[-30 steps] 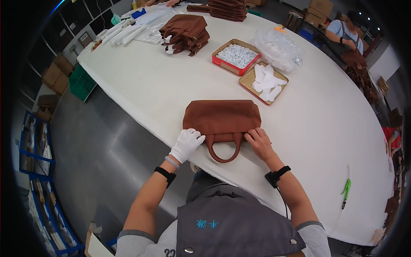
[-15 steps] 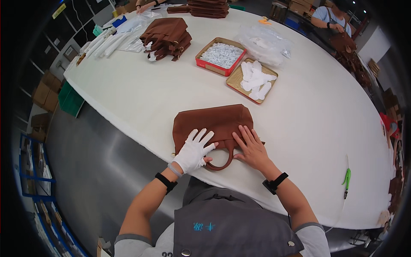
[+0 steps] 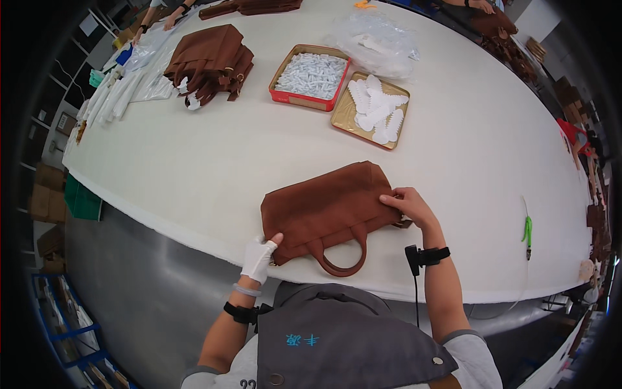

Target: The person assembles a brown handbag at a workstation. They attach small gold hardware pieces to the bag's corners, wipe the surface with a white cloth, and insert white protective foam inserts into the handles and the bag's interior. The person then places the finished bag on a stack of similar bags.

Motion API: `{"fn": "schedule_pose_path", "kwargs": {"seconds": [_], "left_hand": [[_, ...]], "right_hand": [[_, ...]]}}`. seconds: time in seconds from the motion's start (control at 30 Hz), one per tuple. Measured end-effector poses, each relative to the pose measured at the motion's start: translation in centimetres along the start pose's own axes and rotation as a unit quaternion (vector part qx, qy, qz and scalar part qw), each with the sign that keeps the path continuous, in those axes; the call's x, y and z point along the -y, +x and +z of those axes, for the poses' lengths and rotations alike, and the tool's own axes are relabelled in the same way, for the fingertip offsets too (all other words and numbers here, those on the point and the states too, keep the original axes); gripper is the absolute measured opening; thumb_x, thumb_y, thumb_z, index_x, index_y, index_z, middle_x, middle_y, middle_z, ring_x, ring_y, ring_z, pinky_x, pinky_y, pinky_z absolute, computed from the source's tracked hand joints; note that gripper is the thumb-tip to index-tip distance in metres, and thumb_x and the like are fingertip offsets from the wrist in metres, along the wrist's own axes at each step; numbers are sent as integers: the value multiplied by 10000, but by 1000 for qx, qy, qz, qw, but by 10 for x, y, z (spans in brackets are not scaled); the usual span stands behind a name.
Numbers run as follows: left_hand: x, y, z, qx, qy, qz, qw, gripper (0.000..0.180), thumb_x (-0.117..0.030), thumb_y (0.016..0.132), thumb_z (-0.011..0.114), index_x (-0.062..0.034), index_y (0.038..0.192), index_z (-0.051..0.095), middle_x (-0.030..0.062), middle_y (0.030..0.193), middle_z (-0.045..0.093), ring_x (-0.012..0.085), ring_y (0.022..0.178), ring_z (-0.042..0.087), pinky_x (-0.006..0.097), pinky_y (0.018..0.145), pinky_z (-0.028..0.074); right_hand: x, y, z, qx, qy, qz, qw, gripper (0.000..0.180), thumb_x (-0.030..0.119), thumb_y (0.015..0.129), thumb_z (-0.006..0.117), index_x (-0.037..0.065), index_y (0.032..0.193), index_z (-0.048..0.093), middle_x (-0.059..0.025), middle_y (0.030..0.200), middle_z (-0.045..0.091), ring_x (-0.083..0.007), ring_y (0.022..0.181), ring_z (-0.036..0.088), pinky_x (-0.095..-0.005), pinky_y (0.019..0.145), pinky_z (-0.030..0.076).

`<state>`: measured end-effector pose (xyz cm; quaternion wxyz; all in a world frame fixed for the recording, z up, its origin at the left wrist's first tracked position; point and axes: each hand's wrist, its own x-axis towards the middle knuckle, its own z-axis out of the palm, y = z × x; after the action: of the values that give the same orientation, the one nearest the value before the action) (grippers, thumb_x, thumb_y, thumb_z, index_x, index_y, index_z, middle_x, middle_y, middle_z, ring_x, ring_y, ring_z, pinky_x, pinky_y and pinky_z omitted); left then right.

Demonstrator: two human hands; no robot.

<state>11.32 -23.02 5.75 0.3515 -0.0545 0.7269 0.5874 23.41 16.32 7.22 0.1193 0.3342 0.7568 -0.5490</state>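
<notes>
A brown handbag (image 3: pixel 327 207) lies on the white table right before me, its looped handle toward my body. My left hand (image 3: pixel 259 258), in a white glove with bare fingertips, grips the bag's near left corner, thumb on top. At the bag's right end my right hand (image 3: pixel 409 205), bare, pinches the edge between thumb and fingers hidden beneath. Beyond the bag stand a red tin (image 3: pixel 276 97) filled with small white pieces and a gold tray (image 3: pixel 345 128) of white notched strips.
Stacked brown bags (image 3: pixel 207 55) sit at the far left beside white rolls (image 3: pixel 107 100). Clear plastic bags (image 3: pixel 376 42) lie behind the tins. A green-handled tool (image 3: pixel 528 230) with a cord rests at right. Other people's hands (image 3: pixel 170 21) work at the far edge.
Both hands went from lying flat on the bag to gripping its two ends. The bag has turned slightly, its right end farther away. My view has shifted too.
</notes>
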Motion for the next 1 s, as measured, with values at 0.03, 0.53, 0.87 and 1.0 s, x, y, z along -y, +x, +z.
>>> {"fn": "schedule_pose_path", "kwargs": {"seconds": [0.03,0.53,0.87,1.0], "left_hand": [[4,3,0,2,-33,4,999,454,-280,859,809,76,1096,658,80,935,682,140,834,614,307,715,525],[-40,46,-53,6,20,216,976,942,-341,732,902,-1,1456,405,187,1378,547,270,1276,535,383,1059,450],[-54,85,3,9,158,251,955,544,-213,816,845,11,1253,610,85,989,712,186,838,671,314,748,535],[-37,94,11,-31,110,137,984,425,-171,842,826,20,1177,647,59,915,692,105,711,613,250,640,506]], "right_hand": [[2,-4,4,32,60,-9,998,443,338,820,810,-51,1014,724,-108,908,731,-160,765,673,-279,714,530],[17,-23,9,-99,98,-125,982,674,147,741,855,51,1343,566,-93,1209,668,-202,1195,592,-381,1013,469],[74,75,21,71,-87,-131,985,400,238,694,907,44,965,686,-42,888,724,-160,877,683,-280,793,521],[65,95,31,62,-81,-78,992,403,322,700,910,45,809,638,-17,650,626,-109,586,552,-267,552,452]]}}
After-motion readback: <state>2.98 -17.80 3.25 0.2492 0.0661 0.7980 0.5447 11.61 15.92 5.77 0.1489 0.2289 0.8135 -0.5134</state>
